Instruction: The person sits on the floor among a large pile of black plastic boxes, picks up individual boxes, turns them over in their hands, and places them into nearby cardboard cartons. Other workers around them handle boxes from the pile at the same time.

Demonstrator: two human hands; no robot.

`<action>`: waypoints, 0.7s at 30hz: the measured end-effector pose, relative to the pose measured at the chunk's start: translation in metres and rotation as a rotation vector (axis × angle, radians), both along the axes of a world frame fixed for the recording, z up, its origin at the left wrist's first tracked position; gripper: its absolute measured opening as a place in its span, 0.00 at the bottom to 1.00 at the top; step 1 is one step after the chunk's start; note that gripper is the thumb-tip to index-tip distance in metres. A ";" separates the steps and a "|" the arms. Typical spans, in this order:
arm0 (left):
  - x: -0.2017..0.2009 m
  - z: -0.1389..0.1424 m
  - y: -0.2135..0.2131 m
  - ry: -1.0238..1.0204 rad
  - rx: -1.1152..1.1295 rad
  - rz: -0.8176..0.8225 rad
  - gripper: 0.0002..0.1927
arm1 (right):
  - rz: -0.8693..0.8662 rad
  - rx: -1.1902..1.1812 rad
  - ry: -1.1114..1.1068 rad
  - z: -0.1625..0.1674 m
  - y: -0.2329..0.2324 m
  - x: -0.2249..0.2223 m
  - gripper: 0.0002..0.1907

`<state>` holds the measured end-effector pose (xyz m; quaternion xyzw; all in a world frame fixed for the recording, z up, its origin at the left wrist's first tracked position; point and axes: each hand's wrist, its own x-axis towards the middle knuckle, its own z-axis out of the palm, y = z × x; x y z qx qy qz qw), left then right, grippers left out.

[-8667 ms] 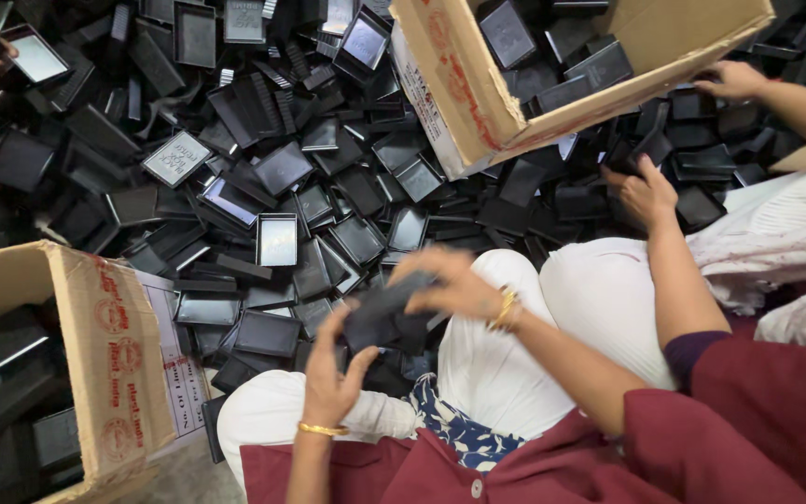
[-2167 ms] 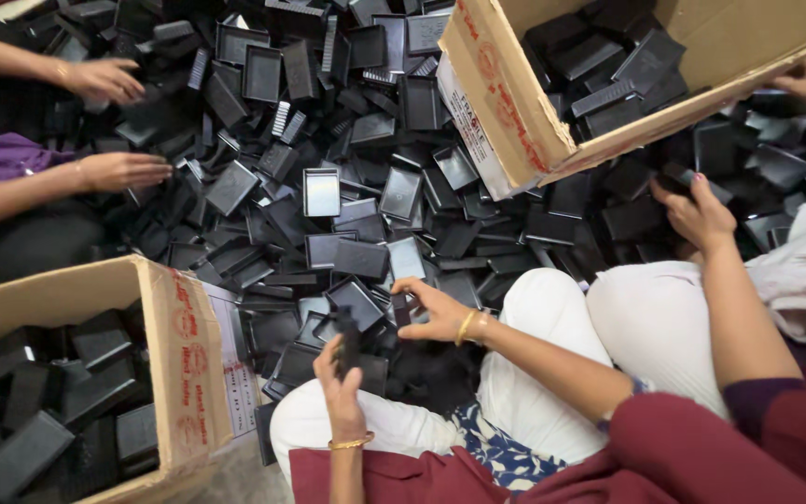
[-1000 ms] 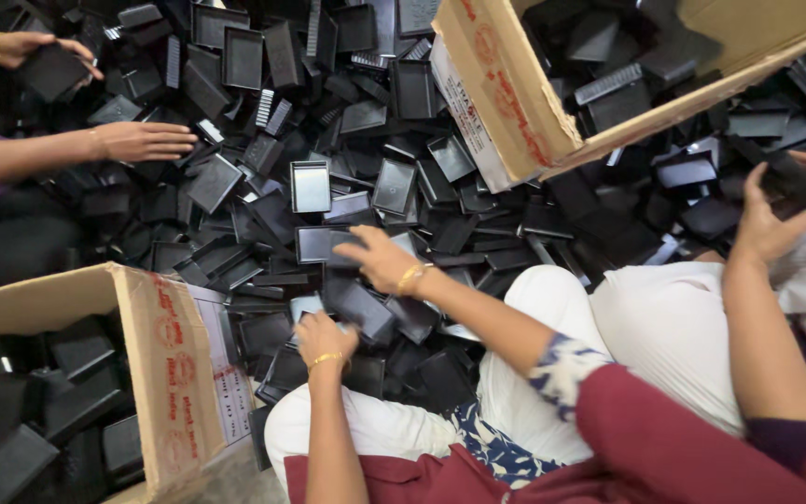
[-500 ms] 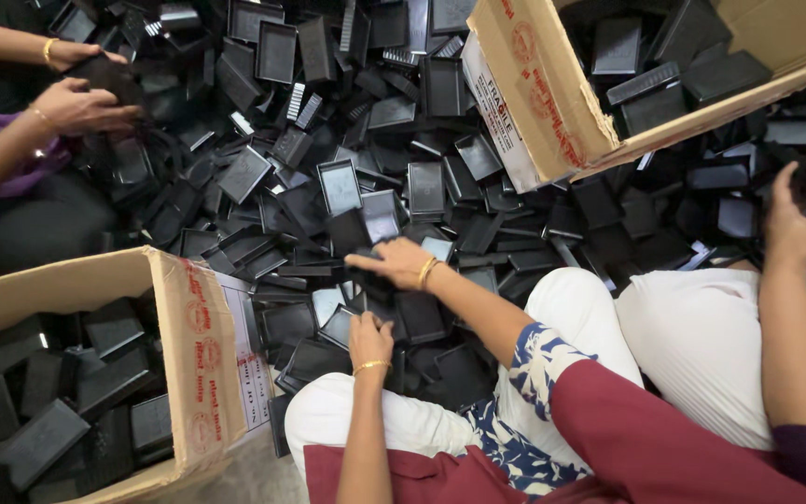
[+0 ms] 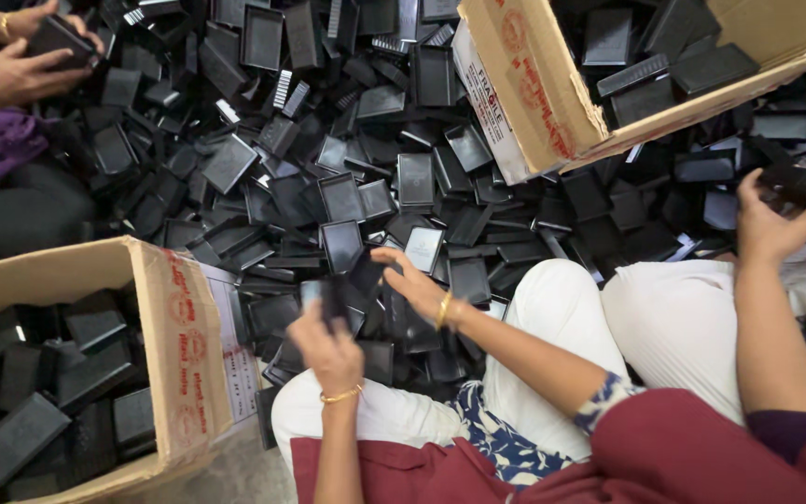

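A deep heap of flat black plastic trays [image 5: 417, 177] covers the floor in front of me. My left hand [image 5: 328, 347], with a gold bangle, grips a black tray [image 5: 334, 301] upright just above my white-trousered lap. My right hand [image 5: 414, 283], also bangled, reaches in from the right and pinches a second black tray [image 5: 366, 274] at the near edge of the heap, right beside the left one. The two hands are almost touching.
A cardboard box [image 5: 182, 359] at my left holds stacked trays; another cardboard box [image 5: 535, 98] stands at the upper right. One person's hands [image 5: 16, 67] hold a tray at the top left. Another person's hand [image 5: 774, 224] holds one at the right.
My right hand reached out into the heap, then came back toward my left hand with a tray. My left hand rose slightly. The people at the sides picked up trays.
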<state>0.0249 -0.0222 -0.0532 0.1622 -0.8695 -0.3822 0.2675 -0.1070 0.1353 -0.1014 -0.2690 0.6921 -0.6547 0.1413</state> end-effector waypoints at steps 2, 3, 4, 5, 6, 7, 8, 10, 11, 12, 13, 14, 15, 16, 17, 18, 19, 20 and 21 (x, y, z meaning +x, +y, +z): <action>0.000 0.020 0.020 0.013 0.173 -0.362 0.28 | 0.022 -0.129 -0.107 0.018 0.012 0.025 0.29; 0.004 0.029 0.034 0.003 0.447 -0.530 0.35 | -0.039 -0.187 -0.103 0.029 0.016 0.034 0.30; 0.004 0.037 0.044 0.020 0.478 -0.534 0.34 | -0.102 -0.245 -0.099 0.040 0.019 0.043 0.31; 0.005 0.043 0.052 0.036 0.509 -0.538 0.33 | -0.166 -0.303 -0.095 0.051 0.022 0.050 0.32; 0.006 0.049 0.059 0.051 0.542 -0.542 0.33 | -0.182 -0.311 -0.084 0.063 0.023 0.056 0.33; 0.008 0.053 0.067 0.096 0.464 -0.480 0.31 | -0.197 -0.319 -0.075 0.073 0.025 0.060 0.34; 0.010 0.057 0.072 0.142 0.383 -0.416 0.29 | -0.209 -0.328 -0.064 0.083 0.027 0.062 0.35; 0.012 0.061 0.075 0.156 0.279 -0.346 0.28 | -0.206 -0.377 -0.003 0.100 0.031 0.062 0.35; 0.013 0.062 0.075 0.123 0.256 -0.341 0.28 | -0.206 -0.402 0.029 0.106 0.033 0.062 0.36; 0.014 0.063 0.075 0.088 0.232 -0.335 0.29 | -0.193 -0.381 0.084 0.110 0.035 0.061 0.35; 0.015 0.064 0.075 0.092 0.220 -0.368 0.29 | -0.178 -0.360 0.136 0.113 0.037 0.061 0.35; 0.015 0.065 0.075 0.096 0.208 -0.402 0.30 | -0.164 -0.339 0.188 0.114 0.039 0.062 0.35; 0.015 0.065 0.076 0.100 0.195 -0.436 0.30 | -0.160 -0.367 0.179 0.114 0.040 0.062 0.35; 0.015 0.066 0.078 0.116 0.164 -0.449 0.31 | -0.156 -0.394 0.172 0.113 0.040 0.063 0.34; 0.014 0.068 0.080 0.131 0.134 -0.461 0.32 | -0.153 -0.420 0.162 0.111 0.040 0.065 0.33; 0.013 0.069 0.083 0.146 0.105 -0.472 0.33 | -0.193 -0.437 0.189 0.109 0.038 0.066 0.32; 0.011 0.071 0.085 0.179 0.122 -0.498 0.38 | -0.235 -0.455 0.216 0.107 0.037 0.068 0.30; 0.010 0.072 0.089 0.209 0.140 -0.524 0.42 | -0.277 -0.472 0.239 0.105 0.035 0.068 0.30; 0.008 0.074 0.092 0.240 0.159 -0.549 0.47 | -0.338 -0.436 0.193 0.104 0.033 0.070 0.28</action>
